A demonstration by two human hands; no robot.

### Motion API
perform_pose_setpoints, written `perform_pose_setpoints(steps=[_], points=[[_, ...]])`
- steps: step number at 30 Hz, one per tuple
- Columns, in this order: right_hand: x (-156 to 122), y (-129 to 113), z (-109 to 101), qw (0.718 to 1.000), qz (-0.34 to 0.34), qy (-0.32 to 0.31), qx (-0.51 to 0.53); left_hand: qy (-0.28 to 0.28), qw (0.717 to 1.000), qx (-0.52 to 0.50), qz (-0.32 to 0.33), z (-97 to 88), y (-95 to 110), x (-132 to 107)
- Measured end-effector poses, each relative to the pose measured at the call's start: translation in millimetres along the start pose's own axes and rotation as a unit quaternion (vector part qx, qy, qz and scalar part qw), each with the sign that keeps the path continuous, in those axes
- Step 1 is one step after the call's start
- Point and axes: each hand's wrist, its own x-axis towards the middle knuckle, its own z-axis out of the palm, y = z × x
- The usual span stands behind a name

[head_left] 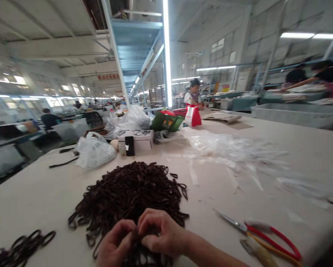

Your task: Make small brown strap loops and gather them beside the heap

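Observation:
A big heap of dark brown fabric-like loops [135,185] lies on the pale table in front of me. At the heap's near edge my left hand [117,241] and my right hand [162,231] come close together, fingers bent and pinched. Between the fingertips is a bit of dark brown strip, apparently one of the loops; its shape is mostly hidden. More loops show below and between the hands. Off to the left sits a smaller cluster of loops [27,244]. Scissors [255,231] with red and yellow handles rest to the right, blades apart from the heap.
White plastic strips [227,148] spread across the table's right half. Behind the heap stand a white plastic bag [95,150], a white box [144,140] with a black phone [130,146], a green bag [166,121] and a red-white bag [193,115]. A person [192,94] works farther back.

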Motion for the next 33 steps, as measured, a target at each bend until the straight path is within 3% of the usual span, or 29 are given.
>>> perform_pose_setpoints(steps=[5,9,13,17,21,27,30,33], points=[[-0.6,-13.1,4.5,0.995,-0.054,-0.021,-0.078,-0.058,0.997,-0.009,0.045,0.8,-9.9,0.9],[-2.5,-11.3,8.4,0.978,-0.086,-0.011,-0.188,-0.067,0.993,0.056,0.078,5.7,-17.0,-3.5],[-2.5,-3.5,9.0,0.944,-0.092,0.041,-0.315,-0.047,0.983,0.147,0.101,13.5,-17.5,-5.7],[-3.0,-4.9,10.4,0.922,-0.027,0.075,-0.38,-0.001,0.964,0.238,0.122,19.5,-14.5,-8.6],[-2.1,-9.7,13.2,0.906,0.058,0.067,-0.415,0.032,0.946,0.289,0.14,23.3,-13.4,-9.2],[1.5,-8.3,16.2,0.874,0.052,0.059,-0.48,0.066,0.936,0.315,0.144,25.2,-8.4,-7.7],[3.4,-6.7,13.7,0.887,0.055,0.053,-0.455,0.084,0.934,0.317,0.138,22.7,-5.6,-6.2],[5.2,-3.6,9.1,0.937,0.06,0.01,-0.344,0.1,0.935,0.313,0.13,17.3,-5.4,-3.6]])
